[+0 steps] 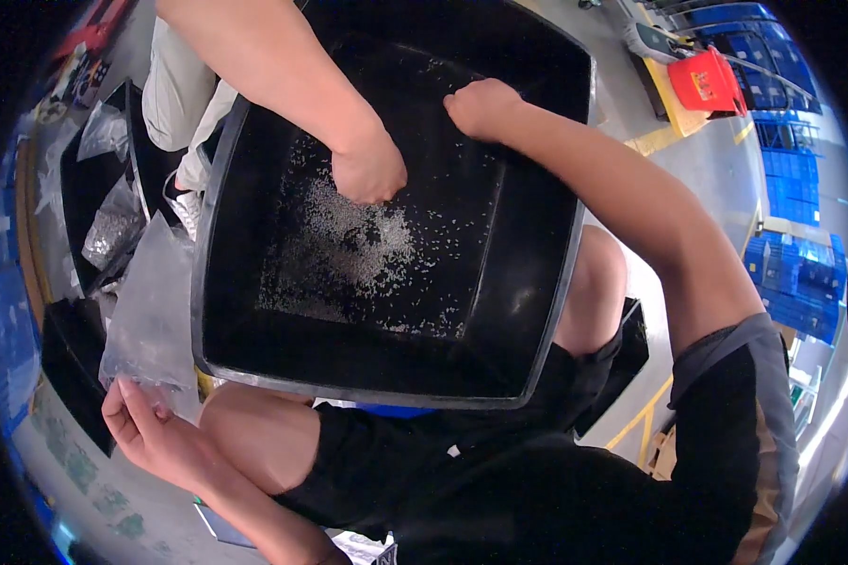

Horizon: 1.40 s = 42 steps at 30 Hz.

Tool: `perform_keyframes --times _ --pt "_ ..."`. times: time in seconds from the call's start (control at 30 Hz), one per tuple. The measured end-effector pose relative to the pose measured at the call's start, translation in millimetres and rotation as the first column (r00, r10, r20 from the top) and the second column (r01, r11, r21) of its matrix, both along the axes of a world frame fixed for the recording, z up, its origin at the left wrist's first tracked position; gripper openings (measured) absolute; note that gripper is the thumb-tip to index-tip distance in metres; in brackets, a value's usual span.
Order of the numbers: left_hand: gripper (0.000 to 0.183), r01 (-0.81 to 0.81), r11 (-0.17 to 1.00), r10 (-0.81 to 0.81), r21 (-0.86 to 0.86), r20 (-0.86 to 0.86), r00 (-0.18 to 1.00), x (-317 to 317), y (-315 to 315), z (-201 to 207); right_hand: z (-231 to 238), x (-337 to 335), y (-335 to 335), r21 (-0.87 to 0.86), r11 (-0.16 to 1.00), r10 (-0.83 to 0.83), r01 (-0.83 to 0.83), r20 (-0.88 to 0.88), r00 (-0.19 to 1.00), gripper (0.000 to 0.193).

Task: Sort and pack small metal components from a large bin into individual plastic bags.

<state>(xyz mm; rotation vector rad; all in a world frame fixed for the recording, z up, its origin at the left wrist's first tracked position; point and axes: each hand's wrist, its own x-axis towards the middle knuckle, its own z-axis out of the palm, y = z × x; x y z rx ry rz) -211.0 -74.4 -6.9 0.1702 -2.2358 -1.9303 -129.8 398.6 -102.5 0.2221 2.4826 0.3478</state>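
A large black plastic bin (386,381) sits in front of me, and many tiny pale pieces (349,245) are scattered over its floor, thickest left of the middle. My left hand (151,428) is outside the bin at the lower left, its fingers closed on the lower edge of a clear plastic bag (151,301). Inside the bin, near its far right wall, my right hand (485,108) is closed in a fist; anything inside it is hidden. A co-worker's hand (372,169) reaches in from the far left, fingers curled down at the pale pieces.
Left of the bin, black trays (80,353) hold clear bags, one filled with small pieces (113,231). The co-worker's leg (174,89) stands beside them. A red bucket (707,80) is at the far right, with blue crates (791,273) stacked along the right side.
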Motion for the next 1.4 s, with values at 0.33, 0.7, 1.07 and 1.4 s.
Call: perform_keyframes --times 0.33,0.7,1.07,1.4 --pt "0.010 -0.023 1.000 0.023 0.010 -0.005 1.000 -1 -2 -5 11 -6 63 -0.462 0.877 -0.284 0.133 -0.273 0.919 0.026" --pt "0.009 0.003 1.000 -0.002 0.022 -0.010 1.000 2 -1 -1 64 2 29 -0.966 -0.148 -0.816 0.213 0.241 0.526 0.016" --pt "0.010 -0.051 0.999 0.051 -0.019 0.001 0.999 1 2 0 21 -5 0 0.061 0.994 0.084 -0.091 0.104 0.991 0.021" --pt "0.011 -0.046 0.999 0.046 0.008 0.022 0.999 -3 -3 -2 11 -3 26 -0.286 0.958 -0.095 0.034 -0.203 0.975 0.027"
